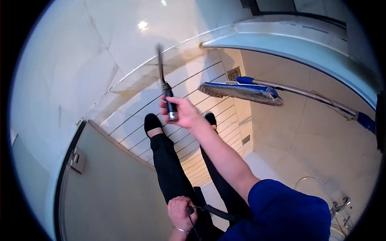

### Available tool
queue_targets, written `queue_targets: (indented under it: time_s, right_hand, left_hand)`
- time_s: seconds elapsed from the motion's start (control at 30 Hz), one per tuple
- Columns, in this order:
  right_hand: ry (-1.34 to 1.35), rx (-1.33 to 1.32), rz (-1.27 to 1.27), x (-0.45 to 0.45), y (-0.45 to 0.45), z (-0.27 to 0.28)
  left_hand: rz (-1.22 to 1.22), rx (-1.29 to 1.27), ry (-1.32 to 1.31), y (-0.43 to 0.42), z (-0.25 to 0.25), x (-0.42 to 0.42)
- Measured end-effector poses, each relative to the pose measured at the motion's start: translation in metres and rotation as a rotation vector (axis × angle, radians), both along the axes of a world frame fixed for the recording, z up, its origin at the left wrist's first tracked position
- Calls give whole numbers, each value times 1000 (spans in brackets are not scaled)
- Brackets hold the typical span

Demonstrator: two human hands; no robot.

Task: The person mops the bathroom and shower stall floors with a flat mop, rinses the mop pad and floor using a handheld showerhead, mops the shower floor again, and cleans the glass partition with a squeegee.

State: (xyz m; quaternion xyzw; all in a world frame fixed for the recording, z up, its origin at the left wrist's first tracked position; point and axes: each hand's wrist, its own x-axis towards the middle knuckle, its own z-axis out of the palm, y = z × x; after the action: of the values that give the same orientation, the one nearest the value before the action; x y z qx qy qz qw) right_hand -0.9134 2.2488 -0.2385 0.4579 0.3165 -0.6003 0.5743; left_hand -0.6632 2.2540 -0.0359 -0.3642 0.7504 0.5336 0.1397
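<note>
My right hand (183,112) reaches out above the slatted floor, its fingers closed round the black handle of a tool (171,103). From the handle a thin metal blade or shaft points away from me toward the wall; its far end is blurred, so I cannot tell its exact kind. My left hand (182,210) is closed in a fist low in front of my body, above my leg, with a bracelet at the wrist. A black cord with a small knob (190,210) shows against that fist; whether the fingers grip it is hidden.
A flat mop (241,91) with a blue frame and grey pad hangs over the floor at right. Behind it are a round drain (233,74) and a curved glass panel (297,54). A hinged glass door (108,188) stands at left, a metal tap (341,205) at lower right.
</note>
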Motion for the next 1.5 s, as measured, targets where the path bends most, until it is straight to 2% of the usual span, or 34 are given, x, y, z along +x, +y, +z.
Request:
queue_targets:
  time_s: [0.07, 0.1, 0.13, 0.23, 0.3, 0.37, 0.5, 0.57, 0.7, 0.73, 0.8, 0.87, 0.97, 1.03, 1.1, 1.17, 1.23, 1.27, 1.3, 1.37, 1.47, 1.5]
  right_hand:
    - [215, 6, 283, -4, 32, -7]
    - [202, 40, 359, 1, 55, -23]
    - [160, 31, 392, -1, 69, -16]
    - [-95, 107, 144, -1, 121, -38]
    - [-110, 180, 118, -9, 139, -61]
    - [-104, 142, 103, -22, 141, -89]
    - [-66, 98, 156, -47, 112, -123]
    - [-129, 114, 37, -57, 91, -124]
    - [-138, 62, -119, -80, 51, -125]
    - [-151, 66, -156, -85, 42, -131]
    - [-165, 63, -214, -85, 20, -127]
    - [-206, -121, -245, -80, 0, -126]
    - [-214, -541, -367, -71, -38, -102]
    - [-293, -582, -332, -68, -55, -72]
    - [-263, -505, -105, -70, -53, -60]
    - [-116, -175, 263, -74, -35, -65]
    - [72, 127, 526, -68, -7, -84]
    - [141, 263, 576, -65, 6, -96]
    - [58, 371, 552, -65, 15, -104]
    - [129, 412, 543, -57, 33, -134]
    - [193, 387, 417, -36, 19, -145]
    - [142, 351, 390, -30, 10, -150]
  left_hand:
    - [7, -32, 8, 9, 1, 4]
    - [19, -43, 14, 16, 2, 5]
    - [45, -47, 18, 22, 3, 6]
    - [75, -74, 4, 39, 6, 15]
    - [97, -147, 12, 59, 1, 27]
    - [115, -133, -12, 69, 2, 30]
    - [121, -140, -69, 85, 5, 33]
    - [100, -121, -78, 76, 8, 30]
    - [-208, -86, -187, 60, 0, -11]
    - [-284, 85, -261, 63, -14, -22]
    - [-140, 135, -149, 75, -47, -65]
    - [-27, 134, -25, 84, -80, -101]
    - [-149, 222, -192, 91, -93, -108]
    - [-202, 327, -257, 94, -99, -101]
    - [-229, 372, -322, 86, -104, -102]
    - [-217, 365, -328, 82, -105, -104]
    - [-173, 376, -299, 82, -104, -109]
    - [-159, 393, -286, 83, -103, -112]
    - [-148, 412, -275, 84, -102, -113]
    - [-152, 423, -273, 85, -101, -116]
    - [-118, 415, -263, 84, -104, -116]
    - [-100, 400, -253, 87, -104, -114]
